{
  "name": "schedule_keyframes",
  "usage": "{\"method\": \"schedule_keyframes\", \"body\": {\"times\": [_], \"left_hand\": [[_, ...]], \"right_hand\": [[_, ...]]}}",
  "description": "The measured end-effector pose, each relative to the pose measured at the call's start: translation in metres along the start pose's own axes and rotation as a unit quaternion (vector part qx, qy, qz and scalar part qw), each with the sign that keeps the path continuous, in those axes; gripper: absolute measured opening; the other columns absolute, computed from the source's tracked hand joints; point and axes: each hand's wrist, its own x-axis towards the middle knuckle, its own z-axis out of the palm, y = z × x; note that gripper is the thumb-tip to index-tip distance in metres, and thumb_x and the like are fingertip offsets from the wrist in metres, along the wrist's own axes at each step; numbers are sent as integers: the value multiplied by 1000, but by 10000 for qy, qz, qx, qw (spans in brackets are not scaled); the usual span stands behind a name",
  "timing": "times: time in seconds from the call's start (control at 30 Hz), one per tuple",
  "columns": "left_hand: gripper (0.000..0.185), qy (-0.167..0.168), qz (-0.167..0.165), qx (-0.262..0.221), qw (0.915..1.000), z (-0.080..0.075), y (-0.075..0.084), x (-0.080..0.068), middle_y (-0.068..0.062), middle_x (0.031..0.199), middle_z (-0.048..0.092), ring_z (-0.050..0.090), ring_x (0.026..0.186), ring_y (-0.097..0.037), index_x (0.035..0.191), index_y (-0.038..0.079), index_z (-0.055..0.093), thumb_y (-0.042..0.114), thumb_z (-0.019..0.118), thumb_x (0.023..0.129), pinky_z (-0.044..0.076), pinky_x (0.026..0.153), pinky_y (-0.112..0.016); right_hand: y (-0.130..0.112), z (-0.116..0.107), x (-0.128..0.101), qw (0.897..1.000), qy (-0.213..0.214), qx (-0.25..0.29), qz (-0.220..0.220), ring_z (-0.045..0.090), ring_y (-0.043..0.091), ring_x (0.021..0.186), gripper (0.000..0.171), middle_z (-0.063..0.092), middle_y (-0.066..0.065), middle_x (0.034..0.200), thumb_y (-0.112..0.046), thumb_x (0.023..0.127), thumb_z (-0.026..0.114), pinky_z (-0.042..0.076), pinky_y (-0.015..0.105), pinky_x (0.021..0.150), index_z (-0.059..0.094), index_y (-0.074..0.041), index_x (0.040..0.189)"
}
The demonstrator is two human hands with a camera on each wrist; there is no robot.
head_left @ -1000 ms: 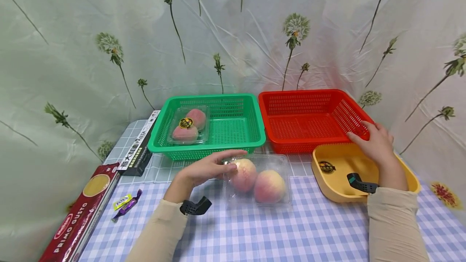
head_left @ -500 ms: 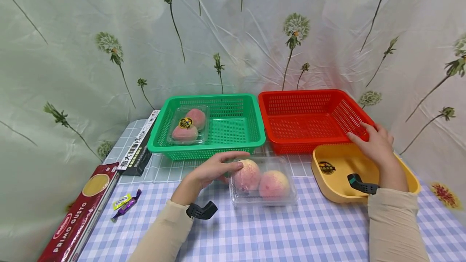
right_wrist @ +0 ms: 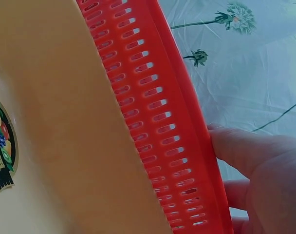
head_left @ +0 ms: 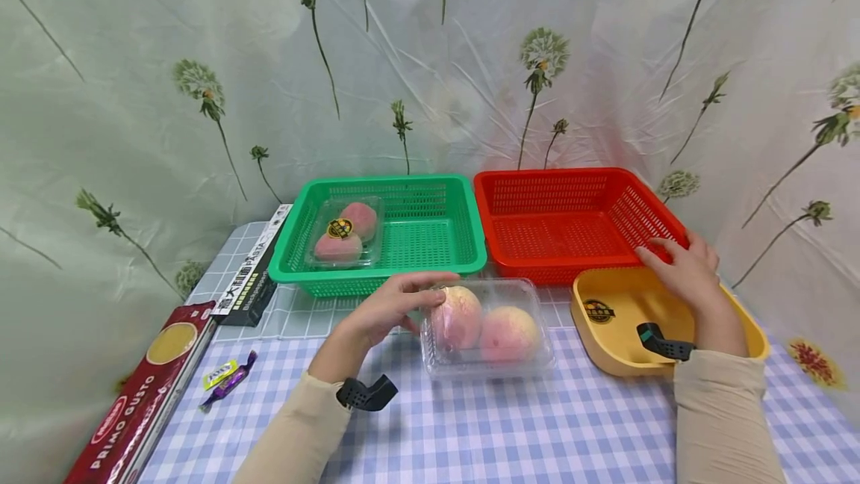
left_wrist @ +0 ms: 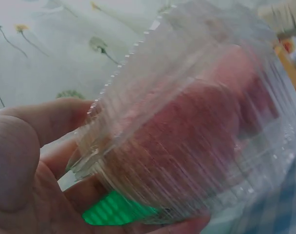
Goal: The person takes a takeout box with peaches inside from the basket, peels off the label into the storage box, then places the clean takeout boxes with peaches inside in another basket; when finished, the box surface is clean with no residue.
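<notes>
Peach clamshell (head_left: pixel 487 329) shifted right, lengthwise left-right

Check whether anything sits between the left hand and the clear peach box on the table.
Nothing does: the left hand already has its grip on the left end of the clear peach box, fingers curled round its edge in the left wrist view.

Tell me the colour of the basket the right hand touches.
Red basket, right hand on its rim; clearest in head view.

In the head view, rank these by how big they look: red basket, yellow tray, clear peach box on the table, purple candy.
1. Red basket
2. Yellow tray, though it lies nearer the camera, so its lead over the box is unsure
3. Peach box
4. Purple candy
</notes>
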Motion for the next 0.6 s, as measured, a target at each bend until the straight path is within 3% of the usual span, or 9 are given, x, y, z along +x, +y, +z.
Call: {"method": "schedule_keyframes", "body": {"times": [0.23, 0.47, 0.6], "left_hand": [[46, 346, 277, -1161, 9922, 2, 24, 2, -5, 136, 58, 65, 101, -18, 143, 19, 56, 26, 59, 98, 59, 76, -41], [40, 1222, 353, -2204, 9671, 10, 45, 24, -2, 141, 55, 68, 95, -19, 140, 24, 58, 29, 58, 100, 60, 70, -37], [38, 1770, 496, -2382, 9537, 26, 60, 39, -2, 141, 56, 68, 100, -25, 137, 28, 61, 31, 60, 99, 61, 75, -44]], "right_hand": [[0, 1, 0, 10000, -54, 35, -24, -14, 63, 141, 74, -14, 41, 157, -53, 104, 37, 11, 82, 103, 38, 8, 145], [-1, 2, -2, 9999, -128, 59, -44, -19, 63, 141, 75, -18, 40, 157, -53, 104, 35, 5, 83, 104, 37, 9, 145], [-1, 2, -1, 9999, -130, 17, -82, -19, 63, 140, 73, -17, 40, 157, -52, 104, 34, 6, 83, 104, 37, 9, 145]]}}
